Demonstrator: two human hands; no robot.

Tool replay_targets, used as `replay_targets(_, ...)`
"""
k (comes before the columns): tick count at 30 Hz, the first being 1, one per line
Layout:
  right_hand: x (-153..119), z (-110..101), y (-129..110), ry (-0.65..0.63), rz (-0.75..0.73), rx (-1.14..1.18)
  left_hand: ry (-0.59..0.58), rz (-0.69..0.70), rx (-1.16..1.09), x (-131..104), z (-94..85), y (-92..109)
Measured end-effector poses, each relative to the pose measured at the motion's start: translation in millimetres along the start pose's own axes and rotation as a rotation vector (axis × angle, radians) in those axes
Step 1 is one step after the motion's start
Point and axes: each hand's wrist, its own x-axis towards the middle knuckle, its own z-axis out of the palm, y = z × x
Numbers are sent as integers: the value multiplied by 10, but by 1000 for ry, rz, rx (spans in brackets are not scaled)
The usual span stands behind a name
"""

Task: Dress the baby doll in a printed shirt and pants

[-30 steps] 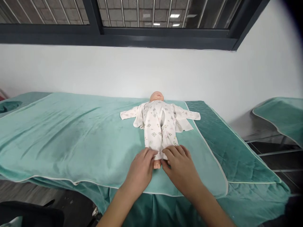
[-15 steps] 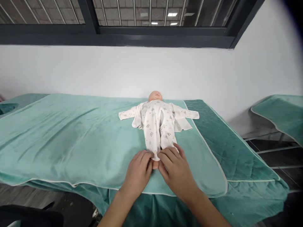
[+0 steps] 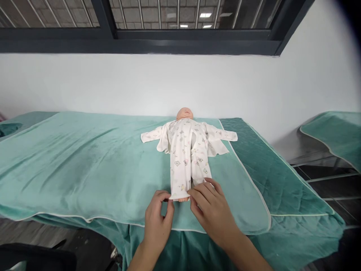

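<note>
A baby doll (image 3: 184, 113) lies on its back, its head by the wall and its feet toward me. It wears a white printed shirt (image 3: 217, 147) with the sleeves spread out and matching white trousers (image 3: 180, 165). My left hand (image 3: 158, 217) pinches the left corner of one trouser leg's hem. At the other corner of that hem, my right hand (image 3: 211, 208) has its fingertips closed on the cloth. The hem is stretched flat between them, with a bit of the doll's foot (image 3: 184, 199) showing below. My right hand partly hides the other leg's end.
A light green blanket (image 3: 84, 169) covers the bed over a darker quilted cover (image 3: 270, 169). Behind stand a white wall (image 3: 126, 82) and a dark window frame (image 3: 197, 46). Another green-covered surface (image 3: 335, 131) is at the right, and a black object (image 3: 36, 258) at the lower left.
My left hand has moved left and slightly down, drawing the hem wide. The trouser leg now reaches lower, over most of the foot. My right hand has shifted slightly down.
</note>
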Motion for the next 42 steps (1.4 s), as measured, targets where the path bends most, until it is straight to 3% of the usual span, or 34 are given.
replay_targets(6, -109, -64, 40, 2, 2, 61, -40, 69, 172, -18, 34, -46)
replay_targets(8, -196, -76, 123, 69, 43, 116, -32, 108, 179, -8, 47, 24)
replay_targets(12, -391, -21, 313, 189, 269, 155, -94, 234, 190, 89, 115, 285)
replay_targets(15, -466, 68, 390, 162, 383, 139, -189, 264, 306, 219, 233, 445)
replay_targets(19, -433, 153, 435, 121, 428, 86, -239, 248, 416, 356, 395, 482)
replay_targets(24, -332, 118, 512, 81, 387, 77, -207, 245, 401, 397, 458, 440)
replay_targets(30, -320, -228, 379, 206, 251, 120, -130, 233, 230, 294, 361, 509)
replay_targets(34, -327, -392, 295, 204, 141, 43, -147, 230, 235, 174, 344, 516)
replay_targets(38, -404, -304, 354, 118, 123, -3, -210, 255, 310, 88, 379, 460)
replay_targets(42, -529, -151, 425, 44, 188, -1, -152, 269, 325, 75, 405, 431)
